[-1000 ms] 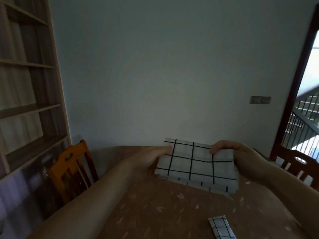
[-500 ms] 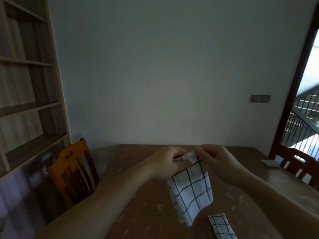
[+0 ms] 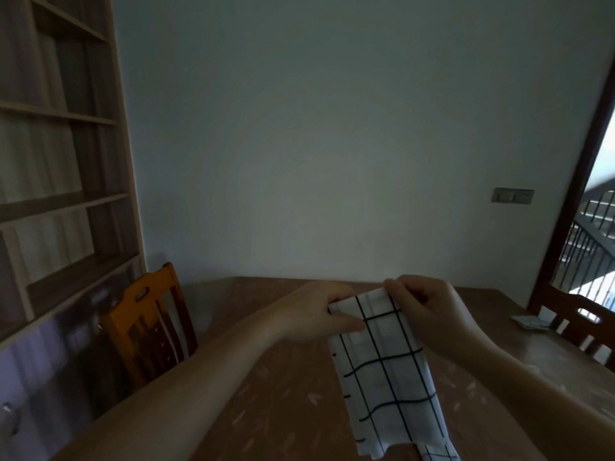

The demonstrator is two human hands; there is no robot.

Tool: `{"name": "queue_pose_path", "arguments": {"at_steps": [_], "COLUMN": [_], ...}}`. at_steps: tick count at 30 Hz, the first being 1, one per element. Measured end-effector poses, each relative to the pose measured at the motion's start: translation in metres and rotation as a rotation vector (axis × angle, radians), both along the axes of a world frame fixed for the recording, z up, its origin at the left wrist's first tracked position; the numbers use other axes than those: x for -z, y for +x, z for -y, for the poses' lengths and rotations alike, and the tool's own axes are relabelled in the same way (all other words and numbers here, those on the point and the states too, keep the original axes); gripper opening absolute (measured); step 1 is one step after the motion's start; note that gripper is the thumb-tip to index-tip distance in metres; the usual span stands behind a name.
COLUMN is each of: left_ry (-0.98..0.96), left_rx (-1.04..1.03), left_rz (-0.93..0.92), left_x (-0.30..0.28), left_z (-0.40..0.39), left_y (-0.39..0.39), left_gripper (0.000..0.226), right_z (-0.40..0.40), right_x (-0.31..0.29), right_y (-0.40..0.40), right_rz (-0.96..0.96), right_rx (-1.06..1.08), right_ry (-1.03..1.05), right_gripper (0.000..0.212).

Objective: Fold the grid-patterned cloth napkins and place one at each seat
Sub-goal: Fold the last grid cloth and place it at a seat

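Head view: left hand (image 3: 319,314), right hand (image 3: 429,314) pinch hanging grid napkin (image 3: 386,377) top edge; no writing legible.

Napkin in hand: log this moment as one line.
left hand: pinches napkin top edge | right hand: pinches same edge | napkin: hangs over table | second napkin: on table

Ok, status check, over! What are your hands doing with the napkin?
Both hands, left and right, pinching the napkin's top edge. Napkin hanging long above the table, not yet placed. Nothing in the way.
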State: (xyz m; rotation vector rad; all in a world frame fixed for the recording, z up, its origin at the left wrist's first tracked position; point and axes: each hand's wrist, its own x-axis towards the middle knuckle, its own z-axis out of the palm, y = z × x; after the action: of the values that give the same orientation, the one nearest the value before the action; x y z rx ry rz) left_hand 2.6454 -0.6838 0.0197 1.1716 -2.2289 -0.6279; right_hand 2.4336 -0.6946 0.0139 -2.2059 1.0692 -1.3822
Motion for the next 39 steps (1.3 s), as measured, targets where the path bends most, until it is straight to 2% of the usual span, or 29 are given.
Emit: {"name": "queue_pose_path", "arguments": {"at_steps": [3, 6, 10, 13, 16, 20, 27, 33, 39], "left_ry": [0.064, 0.051, 0.087, 0.087, 0.055, 0.024, -0.007, -0.145, -0.099], "left_rx": [0.005, -0.017, -0.026, -0.043, -0.067, -0.088, -0.072, -0.099, -0.065], "left_rz": [-0.025, 0.040, 0.071, -0.034, -0.158, -0.162, -0.029, -0.202, -0.153], "left_x": [-0.003, -0.007, -0.010, -0.012, -0.013, -0.012, -0.016, -0.014, -0.020], "left_z": [-0.001, -0.005, -0.009, -0.014, -0.015, -0.014, -0.020, -0.020, -0.020], "left_y": [0.004, 0.008, 0.012, 0.014, 0.016, 0.019, 0.004, -0.002, -0.007], "left_gripper": [0.026, 0.018, 0.019, 0.040, 0.031, 0.021, 0.027, 0.029, 0.036], "right_z": [-0.003, -0.004, -0.004, -0.005, -0.005, -0.006, -0.010, -0.021, -0.020], "right_x": [-0.004, -0.005, -0.005, -0.008, -0.011, -0.013, -0.011, -0.013, -0.008], "right_y": [0.001, 0.002, 0.002, 0.002, 0.001, 0.000, 0.004, -0.002, -0.006], "right_rz": [0.010, -0.081, -0.114, -0.056, -0.009, 0.004, -0.056, -0.047, -0.100], "right_rx": [-0.030, -0.035, -0.023, -0.007, 0.032, 0.032, -0.046, -0.143, -0.090], "right_ry": [0.013, 0.000, -0.033, -0.014, -0.027, 0.000, 0.021, 0.133, 0.057], "right_gripper": [0.044, 0.044, 0.043, 0.043, 0.046, 0.043, 0.044, 0.050, 0.059]}}
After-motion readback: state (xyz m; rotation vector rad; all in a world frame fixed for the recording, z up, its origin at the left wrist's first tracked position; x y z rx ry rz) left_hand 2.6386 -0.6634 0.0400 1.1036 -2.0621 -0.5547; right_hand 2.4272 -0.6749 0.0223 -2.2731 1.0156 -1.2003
